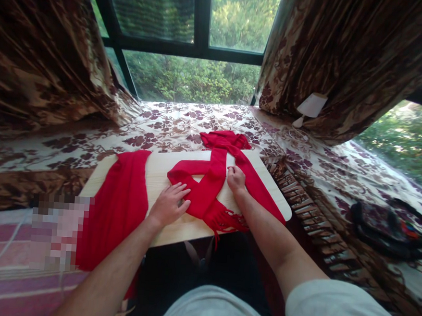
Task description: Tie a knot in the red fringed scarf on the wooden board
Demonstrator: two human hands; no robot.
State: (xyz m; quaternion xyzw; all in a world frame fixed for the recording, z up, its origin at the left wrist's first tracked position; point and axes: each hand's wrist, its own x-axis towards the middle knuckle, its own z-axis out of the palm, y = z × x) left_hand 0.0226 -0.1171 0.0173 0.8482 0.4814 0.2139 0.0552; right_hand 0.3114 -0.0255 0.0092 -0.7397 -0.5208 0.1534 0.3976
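1. Folding looks like the step in hand: a red scarf [209, 179] lies crossed over itself on the small wooden table [161, 171], with its fringed end hanging at the near edge and its far end bunched on the floral cover beyond the board.
2. The left hand [169, 204] lies flat and spread, fingers released, pressing on the scarf's left loop and the bare board beside it; it grasps nothing.
3. The right hand [236, 179] sits curled on the crossing band, fingertips seemingly pinching the cloth, though how firm the pinch is I cannot tell.
4. By my judgement, the next move calls for keeping the left palm down as an anchor while the pinched band is drawn over without dragging the fringe off the near edge.
5. A second red cloth [118, 209] drapes over the table's left end and down its side, so free board is narrow there.
6. Open room lies on the far floral cover [170, 126]; the right edge is close to the right wrist.
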